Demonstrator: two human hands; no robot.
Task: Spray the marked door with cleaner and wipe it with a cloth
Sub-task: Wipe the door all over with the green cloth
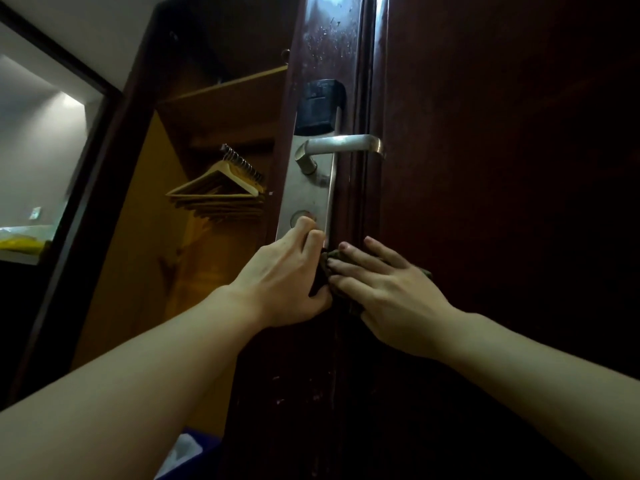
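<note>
1. Door: dark wood, steel handle.
2. Cloth: dark, on the door edge under the lock plate.
3. Left hand: fingers grasping cloth.
4. Right hand: fingers straight, pressing cloth.

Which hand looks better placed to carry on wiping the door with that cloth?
Probably the right hand: its fingers lie flat on the dark cloth, pressing it to the door. The left hand only grips the cloth's edge.
</note>
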